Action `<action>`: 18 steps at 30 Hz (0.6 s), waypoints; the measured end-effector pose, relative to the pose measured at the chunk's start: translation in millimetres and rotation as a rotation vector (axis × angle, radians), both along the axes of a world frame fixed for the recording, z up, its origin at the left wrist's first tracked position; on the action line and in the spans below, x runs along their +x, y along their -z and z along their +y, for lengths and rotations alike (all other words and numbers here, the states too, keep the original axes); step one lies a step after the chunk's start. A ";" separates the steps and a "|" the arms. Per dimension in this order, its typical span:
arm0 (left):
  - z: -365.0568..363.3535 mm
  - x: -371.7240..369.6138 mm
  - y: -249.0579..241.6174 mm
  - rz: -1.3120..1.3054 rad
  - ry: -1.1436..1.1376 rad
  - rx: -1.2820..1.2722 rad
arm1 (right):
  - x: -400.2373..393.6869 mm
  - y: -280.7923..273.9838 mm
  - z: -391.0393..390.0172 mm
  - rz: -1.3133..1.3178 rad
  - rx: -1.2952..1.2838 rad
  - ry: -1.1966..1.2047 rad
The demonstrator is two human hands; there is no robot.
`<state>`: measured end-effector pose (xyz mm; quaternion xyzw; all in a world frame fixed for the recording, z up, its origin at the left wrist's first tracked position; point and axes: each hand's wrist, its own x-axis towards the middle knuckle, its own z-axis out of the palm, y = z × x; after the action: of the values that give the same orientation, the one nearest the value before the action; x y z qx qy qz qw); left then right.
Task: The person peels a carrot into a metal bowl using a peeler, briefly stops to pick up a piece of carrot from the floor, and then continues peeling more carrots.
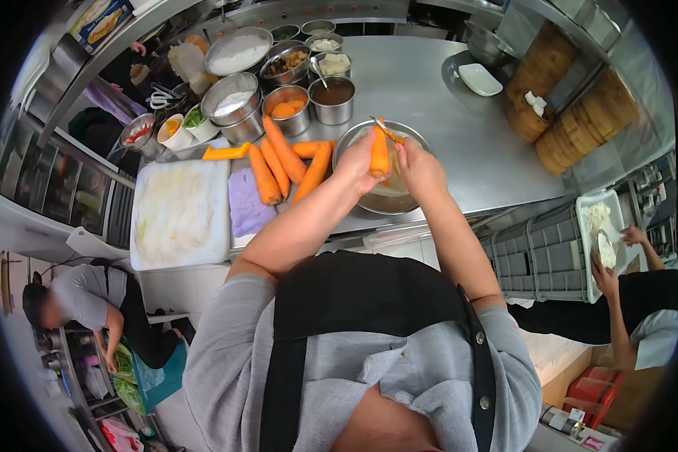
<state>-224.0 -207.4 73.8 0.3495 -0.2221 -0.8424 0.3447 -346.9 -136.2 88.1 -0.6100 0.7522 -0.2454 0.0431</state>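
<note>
My left hand (356, 162) is closed round a carrot (380, 160), which it holds tilted over a metal bowl (393, 205). In my right hand (420, 172) is a peeler (385, 131), its head against the upper part of that carrot. Thin peelings and what looks like liquid lie in the bowl below, partly hidden by my hands. Left of the bowl several whole carrots (279, 167) are heaped on the steel counter. A purple cloth (248, 202) lies beside them, next to a white cutting board (179, 215).
Metal containers of ingredients (333, 102) stand behind the carrots. An orange-yellow handle (226, 152) lies behind the board. Bamboo steamers (587, 120) and a white dish (481, 80) are at the right. One person crouches with greens (128, 380); another holds a white tray (586, 226).
</note>
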 end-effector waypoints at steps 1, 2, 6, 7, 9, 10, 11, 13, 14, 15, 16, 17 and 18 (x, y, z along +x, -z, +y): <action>-1.3 4.1 3.5 0.006 0.003 -0.002 | -0.9 -1.1 -1.1 -0.020 0.009 -0.005; -0.9 8.4 6.0 0.012 0.006 -0.004 | 0.7 -0.7 -1.6 -0.025 0.007 -0.004; 20.9 26.1 0.7 -0.006 0.108 0.029 | -1.3 5.9 -9.8 -0.058 -0.008 0.016; 28.5 30.1 -0.2 0.008 0.126 0.024 | -3.2 8.0 -12.8 -0.072 -0.015 0.027; 25.3 36.1 7.5 0.040 0.141 0.044 | -3.0 8.0 -11.5 -0.103 -0.017 0.005; 19.4 37.9 13.9 0.007 0.092 0.057 | -0.9 7.0 -6.5 -0.115 -0.011 -0.007; 10.1 37.9 17.7 -0.022 0.041 0.068 | 2.6 6.0 -1.8 -0.114 0.012 -0.037; -4.1 34.7 10.5 -0.042 -0.048 0.065 | 11.9 3.2 8.7 -0.107 0.054 -0.100; -12.1 32.3 10.2 -0.047 -0.068 0.081 | 16.0 1.4 14.5 -0.096 0.063 -0.126; -20.1 30.0 8.8 -0.054 -0.089 0.095 | 20.2 -0.3 20.2 -0.087 0.070 -0.152; -25.6 28.5 8.0 -0.062 -0.109 0.109 | 23.2 -0.8 23.7 -0.079 0.076 -0.177; -28.6 26.9 8.2 -0.072 -0.147 0.067 | 24.8 1.0 25.0 -0.052 0.043 -0.186; -35.0 27.8 12.8 -0.040 -0.119 0.046 | 25.5 4.0 25.8 -0.026 0.009 -0.191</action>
<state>-196.1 -242.4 61.0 0.3867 -0.1886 -0.8182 0.3815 -321.4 -110.4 84.2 -0.6753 0.6913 -0.2447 0.0790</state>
